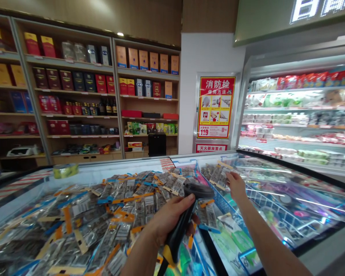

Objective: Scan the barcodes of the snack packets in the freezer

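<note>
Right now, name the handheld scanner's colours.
The scanner is mostly black, with yellow at its lower end; the head view shows it.

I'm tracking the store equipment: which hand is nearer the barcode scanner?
Left. The left hand grips the barcode scanner; the right hand is apart from it, farther forward and to the right, by some plastic packets.
</note>
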A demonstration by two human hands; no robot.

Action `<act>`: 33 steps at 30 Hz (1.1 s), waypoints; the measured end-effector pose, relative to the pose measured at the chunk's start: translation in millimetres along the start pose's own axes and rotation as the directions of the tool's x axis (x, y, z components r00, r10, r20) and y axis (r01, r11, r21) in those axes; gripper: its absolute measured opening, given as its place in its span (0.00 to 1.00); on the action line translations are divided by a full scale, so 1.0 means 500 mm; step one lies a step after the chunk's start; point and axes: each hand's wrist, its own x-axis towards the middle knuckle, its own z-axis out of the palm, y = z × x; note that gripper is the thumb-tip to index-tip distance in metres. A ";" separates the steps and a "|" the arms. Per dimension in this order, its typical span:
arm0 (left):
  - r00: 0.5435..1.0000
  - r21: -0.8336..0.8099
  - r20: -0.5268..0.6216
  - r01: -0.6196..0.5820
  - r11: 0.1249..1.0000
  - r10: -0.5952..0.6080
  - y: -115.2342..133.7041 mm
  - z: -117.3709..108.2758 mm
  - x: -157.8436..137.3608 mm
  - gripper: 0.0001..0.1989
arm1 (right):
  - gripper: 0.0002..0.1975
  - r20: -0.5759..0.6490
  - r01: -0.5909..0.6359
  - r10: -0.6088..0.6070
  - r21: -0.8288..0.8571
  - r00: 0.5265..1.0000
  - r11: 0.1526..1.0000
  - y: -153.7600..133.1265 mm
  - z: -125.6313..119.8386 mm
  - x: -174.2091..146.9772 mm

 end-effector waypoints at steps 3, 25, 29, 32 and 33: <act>1.000 0.023 0.030 0.002 1.000 -0.003 -0.002 0.009 0.001 0.22 | 0.15 -0.021 -0.056 0.058 0.084 0.998 0.995 0.005 -0.012 0.001; 0.996 -0.024 -0.077 -0.034 0.999 0.032 0.014 -0.019 -0.004 0.18 | 0.05 -0.200 -0.141 0.048 -0.482 0.979 0.865 -0.003 -0.145 0.062; 0.989 -0.028 -0.138 -0.047 0.998 0.043 0.020 -0.026 -0.006 0.19 | 0.07 -0.108 -0.013 -0.086 -0.695 0.990 0.719 -0.016 -0.148 0.047; 0.983 -0.017 -0.174 -0.060 0.998 0.056 0.027 -0.028 -0.011 0.19 | 0.11 0.197 0.148 0.005 -0.753 0.980 0.641 -0.010 -0.084 0.002; 0.982 -0.012 -0.181 -0.061 0.998 0.057 0.028 -0.029 -0.013 0.19 | 0.12 0.271 0.183 0.037 -0.737 0.962 0.650 -0.005 -0.056 -0.015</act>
